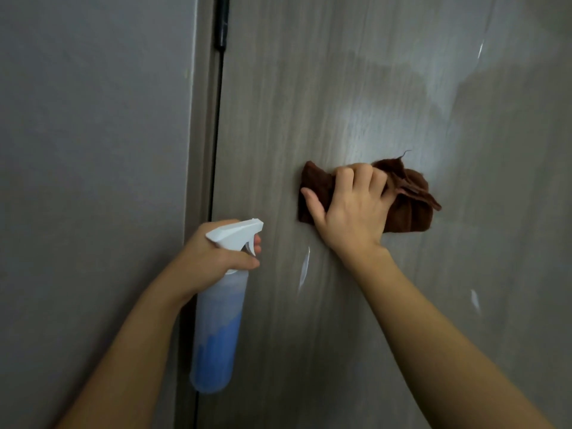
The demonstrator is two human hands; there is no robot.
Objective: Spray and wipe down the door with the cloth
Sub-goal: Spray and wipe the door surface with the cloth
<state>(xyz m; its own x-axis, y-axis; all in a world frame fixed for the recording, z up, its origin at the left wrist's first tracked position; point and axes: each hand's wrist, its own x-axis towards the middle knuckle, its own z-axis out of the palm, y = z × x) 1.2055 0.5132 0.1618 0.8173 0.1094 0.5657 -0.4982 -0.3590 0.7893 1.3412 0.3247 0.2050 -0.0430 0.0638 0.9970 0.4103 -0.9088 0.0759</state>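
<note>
A grey-brown wood-grain door (pixel 356 88) fills the middle and right of the view, with a wet sheen above the cloth. My right hand (pixel 353 209) grips a bunched brown cloth (pixel 408 209) and presses it against the door at mid height. My left hand (pixel 216 258) holds a spray bottle (pixel 216 329) by its neck, left of the cloth. The bottle has a white trigger head pointing right toward the door and blue liquid in its lower half. A finger lies by the trigger.
A grey wall (pixel 93 150) stands to the left of the door frame. A black hinge (pixel 223 23) sits in the gap at the top. A few pale streaks (pixel 305 267) mark the door below and right of the cloth.
</note>
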